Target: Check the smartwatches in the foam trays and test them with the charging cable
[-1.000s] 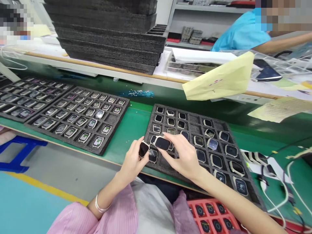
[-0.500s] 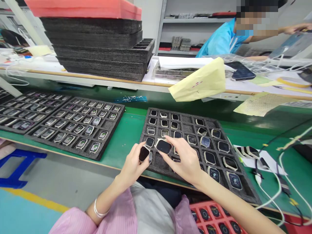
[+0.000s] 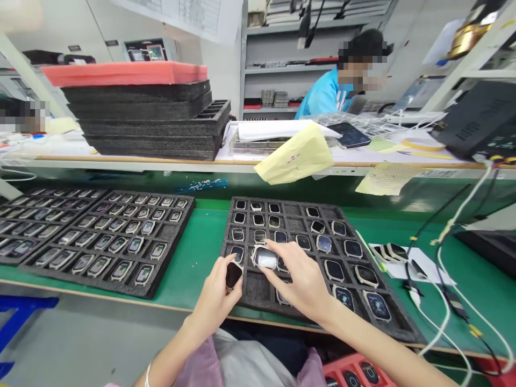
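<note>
My left hand (image 3: 215, 298) pinches a dark-faced smartwatch body (image 3: 233, 274) at the near left corner of a black foam tray (image 3: 300, 223). My right hand (image 3: 300, 279) grips a second watch body (image 3: 265, 257) by its edges just above the tray's near cells. The tray holds several more watch bodies in its square pockets, with some near-left pockets bare.
Two more foam trays (image 3: 171, 244) of watch bodies lie to the left on the green bench. A stack of black foam trays (image 3: 153, 121) with a red one on top stands behind. Yellow paper (image 3: 296, 156), cables (image 3: 447, 301) and loose watches (image 3: 389, 251) lie right. A person in blue (image 3: 322, 97) sits beyond.
The camera has tilted up, showing more of the shelves and the far person. Both hands keep their watch bodies over the tray's near left corner with little movement.
</note>
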Available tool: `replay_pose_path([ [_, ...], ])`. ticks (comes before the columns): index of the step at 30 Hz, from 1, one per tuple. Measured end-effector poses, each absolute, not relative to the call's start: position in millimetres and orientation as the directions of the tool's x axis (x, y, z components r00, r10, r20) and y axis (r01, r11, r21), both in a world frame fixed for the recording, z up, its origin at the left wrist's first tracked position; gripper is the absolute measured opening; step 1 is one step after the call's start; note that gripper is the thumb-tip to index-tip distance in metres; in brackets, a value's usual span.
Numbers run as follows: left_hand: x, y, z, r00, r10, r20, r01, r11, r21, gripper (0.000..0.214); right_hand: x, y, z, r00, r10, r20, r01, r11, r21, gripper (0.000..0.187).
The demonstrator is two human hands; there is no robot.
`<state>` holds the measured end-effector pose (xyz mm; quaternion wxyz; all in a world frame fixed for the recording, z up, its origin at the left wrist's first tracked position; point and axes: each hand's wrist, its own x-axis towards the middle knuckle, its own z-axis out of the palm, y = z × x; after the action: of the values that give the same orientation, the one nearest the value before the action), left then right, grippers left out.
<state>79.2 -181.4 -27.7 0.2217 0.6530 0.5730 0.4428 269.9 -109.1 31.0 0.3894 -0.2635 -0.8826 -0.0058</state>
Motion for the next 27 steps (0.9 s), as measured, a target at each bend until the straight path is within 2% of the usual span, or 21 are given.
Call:
replay_pose_path([
  [6, 74.0, -176.9, -37.4, -0.073, 0.940, 0.334, 0.549, -0.242, 0.800, 0.049, 273.2, -100.6, 37.6, -0.537, 0.432, 0.725, 0.461, 0.870, -0.177, 0.040],
  [11, 56.4, -177.5, -40.9, -0.118, 0.946, 0.302, 0.574, -0.183, 0.798, 0.049, 271.5, -92.9, 49.6, -0.506, 0.390, 0.769, 0.428, 0.888, -0.168, 0.035],
  [17, 12.1, -164.7, 5.8, -0.092, 0.925, 0.369, 0.624, -0.235, 0.745, 0.049, 274.0, -82.3, 67.3, -0.510, 0.350, 0.785, 0.417, 0.900, -0.130, 0.029],
  [22, -26.7, -113.8, 92.0, -0.070, 0.837, 0.543, 0.742, -0.320, 0.589, 0.052, 279.5, -67.5, 84.1, -0.530, 0.285, 0.799, 0.431, 0.902, -0.036, 0.028],
  [27, -50.8, -33.9, 179.0, 0.029, 0.709, 0.705, 0.880, -0.353, 0.319, 0.039, 283.0, -50.0, 109.5, -0.545, 0.214, 0.811, 0.447, 0.892, 0.065, 0.029],
])
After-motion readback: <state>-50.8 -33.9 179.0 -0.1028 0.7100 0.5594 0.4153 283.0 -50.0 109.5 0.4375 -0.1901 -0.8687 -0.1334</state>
